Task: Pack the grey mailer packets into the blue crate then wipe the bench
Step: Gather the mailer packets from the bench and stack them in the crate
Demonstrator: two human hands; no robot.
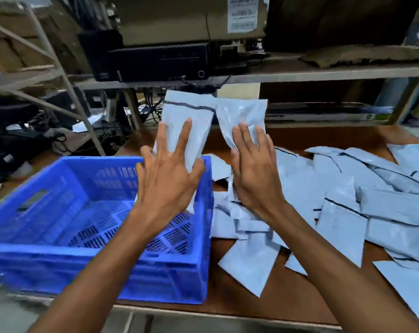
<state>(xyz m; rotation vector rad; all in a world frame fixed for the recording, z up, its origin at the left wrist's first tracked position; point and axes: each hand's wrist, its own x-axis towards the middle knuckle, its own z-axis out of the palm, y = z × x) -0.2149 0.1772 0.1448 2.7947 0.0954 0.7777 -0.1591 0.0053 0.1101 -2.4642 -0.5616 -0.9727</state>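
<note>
The blue crate (59,251) stands on the left of the brown bench (287,296); its slotted floor shows bare. My left hand (166,179) hovers over the crate's right rim, gripping a grey mailer packet (184,116) held upright. My right hand (254,171) is just right of the crate, gripping a second grey packet (242,116) that also stands up. A loose pile of several grey packets (372,200) covers the bench to the right of my hands.
A low shelf (323,70) runs across the back just above the raised packets, carrying a black device (160,61) and cardboard boxes. A metal rack (59,75) and tangled cables sit at the left. The bench's front edge is near my forearms.
</note>
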